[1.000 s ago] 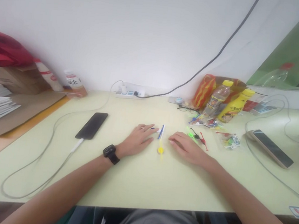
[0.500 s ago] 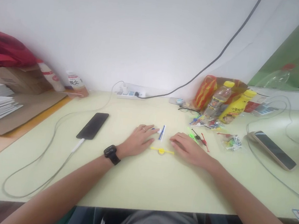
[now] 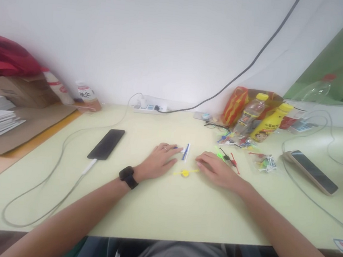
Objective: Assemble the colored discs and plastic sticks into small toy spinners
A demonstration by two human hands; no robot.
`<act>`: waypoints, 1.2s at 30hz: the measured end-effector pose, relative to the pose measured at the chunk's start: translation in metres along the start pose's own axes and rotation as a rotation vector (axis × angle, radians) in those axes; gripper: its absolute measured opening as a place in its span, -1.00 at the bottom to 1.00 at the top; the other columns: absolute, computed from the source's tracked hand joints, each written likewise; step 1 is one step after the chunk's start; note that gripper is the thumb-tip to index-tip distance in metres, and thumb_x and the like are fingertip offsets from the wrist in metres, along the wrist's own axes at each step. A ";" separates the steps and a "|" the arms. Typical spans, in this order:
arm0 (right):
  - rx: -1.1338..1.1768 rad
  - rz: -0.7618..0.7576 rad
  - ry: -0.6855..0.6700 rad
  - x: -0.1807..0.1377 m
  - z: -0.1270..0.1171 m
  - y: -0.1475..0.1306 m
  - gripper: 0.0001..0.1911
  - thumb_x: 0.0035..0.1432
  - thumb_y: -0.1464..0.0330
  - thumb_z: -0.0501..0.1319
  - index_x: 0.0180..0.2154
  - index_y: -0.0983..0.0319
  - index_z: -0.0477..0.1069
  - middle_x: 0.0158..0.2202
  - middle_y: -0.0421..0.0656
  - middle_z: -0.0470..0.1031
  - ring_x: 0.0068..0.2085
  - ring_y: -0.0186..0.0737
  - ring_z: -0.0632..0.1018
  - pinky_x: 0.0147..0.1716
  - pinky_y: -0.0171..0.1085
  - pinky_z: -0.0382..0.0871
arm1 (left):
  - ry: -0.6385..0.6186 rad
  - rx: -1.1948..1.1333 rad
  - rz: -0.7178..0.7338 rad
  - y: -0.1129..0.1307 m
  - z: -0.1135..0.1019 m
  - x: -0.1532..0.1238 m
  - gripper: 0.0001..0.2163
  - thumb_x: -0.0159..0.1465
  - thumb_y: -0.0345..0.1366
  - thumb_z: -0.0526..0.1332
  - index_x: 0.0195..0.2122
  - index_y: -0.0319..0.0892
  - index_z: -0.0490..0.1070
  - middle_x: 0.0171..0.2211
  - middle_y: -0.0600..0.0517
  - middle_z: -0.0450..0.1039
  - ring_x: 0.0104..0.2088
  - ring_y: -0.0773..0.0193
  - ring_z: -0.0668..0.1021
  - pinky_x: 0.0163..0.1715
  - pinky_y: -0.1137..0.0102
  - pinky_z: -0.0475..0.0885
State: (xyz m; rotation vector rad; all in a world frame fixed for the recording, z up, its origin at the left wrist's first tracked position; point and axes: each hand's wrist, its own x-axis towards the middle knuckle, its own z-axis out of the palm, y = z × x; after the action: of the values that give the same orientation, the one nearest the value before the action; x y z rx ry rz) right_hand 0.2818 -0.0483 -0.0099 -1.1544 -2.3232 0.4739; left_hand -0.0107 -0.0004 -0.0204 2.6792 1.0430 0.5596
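Note:
My left hand (image 3: pixel 158 160) lies on the desk with its fingers stretched out, the index fingertip at the small blue and white plastic pieces (image 3: pixel 186 151). My right hand (image 3: pixel 216 169) rests on the desk to the right, fingers loosely bent and thumb apart, with nothing visible in it. Between and slightly below the hands is a yellow plastic spinner (image 3: pixel 185 173), its round middle clear and its thin arms faint. Its right arm ends close to my right thumb. Just beyond my right hand lie a green piece (image 3: pixel 221 156), a black piece (image 3: pixel 224 154) and a red piece (image 3: pixel 234 163).
A black phone (image 3: pixel 106 144) on a white cable lies left; another phone (image 3: pixel 314 171) lies right. Bags of small plastic parts (image 3: pixel 265 163), glasses (image 3: pixel 216 126) and two yellow-capped bottles (image 3: pixel 266 123) stand or lie at right. A power strip (image 3: pixel 149 108) sits against the wall.
The yellow spinner has turned, its right arm now pointing slightly away and its arms looking blurred. Both hands have stayed almost still.

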 end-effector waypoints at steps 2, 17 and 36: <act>-0.004 -0.003 0.001 0.000 0.000 0.001 -0.78 0.46 0.29 0.06 -0.05 0.15 0.46 -0.08 -0.03 0.55 -0.01 -0.04 0.54 0.03 -0.05 0.44 | -0.001 0.000 0.000 0.000 0.000 0.000 -0.57 0.51 -0.15 0.03 0.40 0.14 0.21 0.31 -0.04 0.32 0.27 -0.01 0.34 0.28 -0.01 0.25; 0.033 0.018 0.040 -0.001 0.003 -0.003 -0.71 0.46 0.27 0.04 0.07 0.14 0.44 0.01 -0.01 0.55 0.04 -0.02 0.54 0.07 0.02 0.45 | -0.003 0.011 0.011 0.001 -0.001 0.000 -0.56 0.52 -0.15 0.01 0.41 0.13 0.19 0.31 -0.03 0.31 0.25 0.00 0.34 0.28 0.02 0.25; -0.318 0.116 0.146 -0.002 -0.012 0.025 -0.83 0.09 0.55 0.20 -0.36 0.16 0.45 -0.27 -0.08 0.55 -0.12 0.03 0.49 -0.07 0.02 0.38 | 0.084 -0.130 -0.065 0.000 0.000 0.000 -0.51 0.46 -0.16 0.13 0.40 -0.03 0.18 0.23 -0.07 0.42 0.24 0.01 0.40 0.27 0.04 0.31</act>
State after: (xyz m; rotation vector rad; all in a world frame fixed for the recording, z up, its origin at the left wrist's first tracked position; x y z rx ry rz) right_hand 0.3052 -0.0343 -0.0135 -1.4252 -2.2652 0.0552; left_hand -0.0109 -0.0004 -0.0202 2.5193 1.0724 0.7068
